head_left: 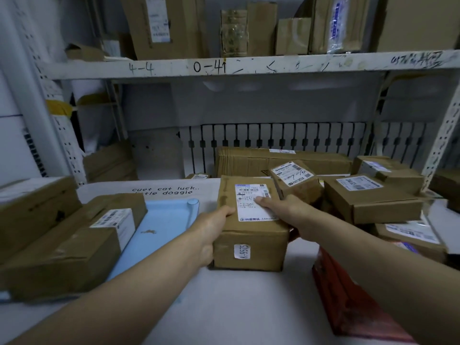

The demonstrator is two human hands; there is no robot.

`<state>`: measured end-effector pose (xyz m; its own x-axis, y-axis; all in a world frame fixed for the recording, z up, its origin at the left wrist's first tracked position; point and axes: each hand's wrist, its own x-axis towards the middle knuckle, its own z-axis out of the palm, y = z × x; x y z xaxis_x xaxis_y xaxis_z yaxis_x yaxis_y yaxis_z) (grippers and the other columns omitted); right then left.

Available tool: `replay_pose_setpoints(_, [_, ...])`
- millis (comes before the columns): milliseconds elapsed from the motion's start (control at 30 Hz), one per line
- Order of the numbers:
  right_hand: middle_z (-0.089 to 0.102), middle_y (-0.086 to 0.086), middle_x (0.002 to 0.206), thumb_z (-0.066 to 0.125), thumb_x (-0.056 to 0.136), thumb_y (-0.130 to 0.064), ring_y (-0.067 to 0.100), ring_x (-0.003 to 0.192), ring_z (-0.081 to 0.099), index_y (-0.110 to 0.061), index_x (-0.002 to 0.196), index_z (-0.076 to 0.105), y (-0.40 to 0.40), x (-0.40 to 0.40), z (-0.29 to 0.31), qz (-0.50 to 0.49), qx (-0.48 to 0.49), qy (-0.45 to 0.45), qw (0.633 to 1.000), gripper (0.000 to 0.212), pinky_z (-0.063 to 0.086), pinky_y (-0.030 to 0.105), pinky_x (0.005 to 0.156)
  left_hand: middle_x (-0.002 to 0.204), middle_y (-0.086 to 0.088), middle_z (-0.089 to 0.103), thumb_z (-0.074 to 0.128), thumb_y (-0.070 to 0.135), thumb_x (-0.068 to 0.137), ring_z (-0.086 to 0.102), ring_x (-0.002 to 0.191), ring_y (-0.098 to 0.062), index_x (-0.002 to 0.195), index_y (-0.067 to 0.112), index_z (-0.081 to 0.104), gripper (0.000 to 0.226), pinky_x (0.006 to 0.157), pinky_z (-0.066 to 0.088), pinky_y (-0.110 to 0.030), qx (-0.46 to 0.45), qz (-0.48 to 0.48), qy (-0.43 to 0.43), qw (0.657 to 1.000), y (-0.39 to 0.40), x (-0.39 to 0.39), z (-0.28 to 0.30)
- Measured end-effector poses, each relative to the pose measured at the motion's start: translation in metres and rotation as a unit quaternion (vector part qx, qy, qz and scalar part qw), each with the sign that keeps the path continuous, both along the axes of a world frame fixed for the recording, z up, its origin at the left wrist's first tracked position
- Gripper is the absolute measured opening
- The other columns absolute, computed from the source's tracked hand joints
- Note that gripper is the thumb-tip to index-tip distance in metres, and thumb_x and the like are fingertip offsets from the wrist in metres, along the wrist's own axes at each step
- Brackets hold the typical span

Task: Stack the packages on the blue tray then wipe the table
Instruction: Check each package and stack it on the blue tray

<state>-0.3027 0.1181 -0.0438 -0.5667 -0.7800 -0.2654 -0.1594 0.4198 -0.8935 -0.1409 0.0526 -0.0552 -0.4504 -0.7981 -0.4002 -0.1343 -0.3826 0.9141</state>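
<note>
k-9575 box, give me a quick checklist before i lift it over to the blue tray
1. Both hands on the K-9575 box: ok. The left hand grips its left side, the right hand its right top edge.
2. Box clear of neighbours: cannot tell. The small tilted box behind it sits very close.
3. Bare room on the blue tray: ok. Its right part is open.
4. Tray's left part: not ok. The long box already lies across it.
5. Path leftward to the tray: ok. Nothing stands between.
6. Box bottom closed: cannot tell. It is hidden.
</note>
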Motion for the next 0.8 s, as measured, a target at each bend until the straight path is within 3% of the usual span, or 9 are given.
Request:
replay_pose_setpoints(100, [0.070,0.002,0.090,0.075,0.084,-0.040,0.018,0.081,0.066,-0.016,0.097,0.057,0.015,0.003,0.010,-0.007,-0.078,-0.039,0.996,0.033,0.052,0.034,0.060,0.080,-0.008,0.078,0.065,0.032,0.091,0.073,0.068,-0.024,0.098,0.012,0.073,0.023,0.060,0.058,-0.031,-0.038,-0.006,0.028,0.999,0.006,0.008,0.015])
replay_pose_setpoints(200, [0.077,0.002,0.091,0.078,0.081,-0.031,0.020,0.087,0.072,-0.016,0.106,0.064,0.025,0.004,0.020,0.036,-0.121,-0.049,0.991,0.032,0.056,0.034,0.068,0.088,-0.008,0.078,0.064,0.031,0.091,0.075,0.082,-0.026,0.102,0.011,0.073,0.024,0.074,0.059,-0.035,-0.090,-0.011,0.040,0.995,0.007,0.017,0.029])
replay_pose_setpoints(300, [0.078,0.003,0.094,0.077,0.083,-0.022,0.021,0.092,0.073,-0.012,0.111,0.066,0.034,0.006,0.024,0.060,-0.161,-0.064,0.983,0.032,0.058,0.035,0.078,0.088,-0.005,0.078,0.067,0.033,0.086,0.072,0.081,-0.019,0.105,0.007,0.073,0.032,0.080,0.053,-0.032,-0.151,-0.023,0.030,0.988,0.008,0.025,0.035])
replay_pose_setpoints(400, [0.076,0.005,0.105,0.082,0.076,-0.016,0.023,0.095,0.074,-0.017,0.119,0.061,0.041,0.003,0.023,0.088,-0.203,-0.073,0.972,0.047,0.058,0.039,0.085,0.095,-0.007,0.077,0.069,0.033,0.073,0.065,0.087,-0.018,0.112,0.001,0.068,0.050,0.089,0.046,-0.034,-0.182,-0.012,0.012,0.983,0.010,0.029,0.034])
replay_pose_setpoints(533, [0.058,0.003,0.134,0.096,0.046,-0.031,0.026,0.121,0.059,-0.035,0.125,0.053,0.049,-0.002,0.024,0.113,-0.224,-0.008,0.968,0.090,0.047,0.051,0.104,0.103,-0.010,0.074,0.061,0.006,0.079,0.064,0.088,-0.020,0.116,0.007,0.061,0.038,0.071,0.046,-0.029,-0.195,-0.017,0.024,0.980,0.012,0.036,0.029])
replay_pose_setpoints(633, [0.055,-0.003,0.136,0.095,0.045,-0.030,0.019,0.131,0.048,-0.031,0.125,0.046,0.056,-0.004,0.027,0.157,-0.219,0.047,0.962,0.093,0.039,0.049,0.111,0.098,-0.020,0.072,0.060,-0.005,0.067,0.059,0.080,-0.022,0.111,0.000,0.061,0.044,0.063,0.045,-0.028,-0.225,-0.027,0.034,0.973,0.014,0.040,0.025])
replay_pose_setpoints(700, [0.057,0.000,0.134,0.095,0.049,-0.023,0.018,0.130,0.050,-0.025,0.123,0.042,0.059,-0.005,0.027,0.184,-0.207,0.062,0.959,0.091,0.043,0.047,0.109,0.092,-0.022,0.072,0.057,-0.001,0.052,0.059,0.076,-0.025,0.108,-0.004,0.061,0.056,0.061,0.045,-0.030,-0.242,-0.022,0.038,0.969,0.016,0.043,0.024])
replay_pose_setpoints(800, [0.058,0.002,0.131,0.094,0.058,-0.009,0.016,0.126,0.055,-0.016,0.124,0.038,0.061,-0.005,0.023,0.204,-0.201,0.082,0.955,0.086,0.052,0.038,0.101,0.099,-0.022,0.073,0.057,-0.004,0.050,0.067,0.091,-0.039,0.110,-0.003,0.061,0.060,0.071,0.051,-0.036,-0.250,-0.025,0.042,0.967,0.014,0.046,0.020])
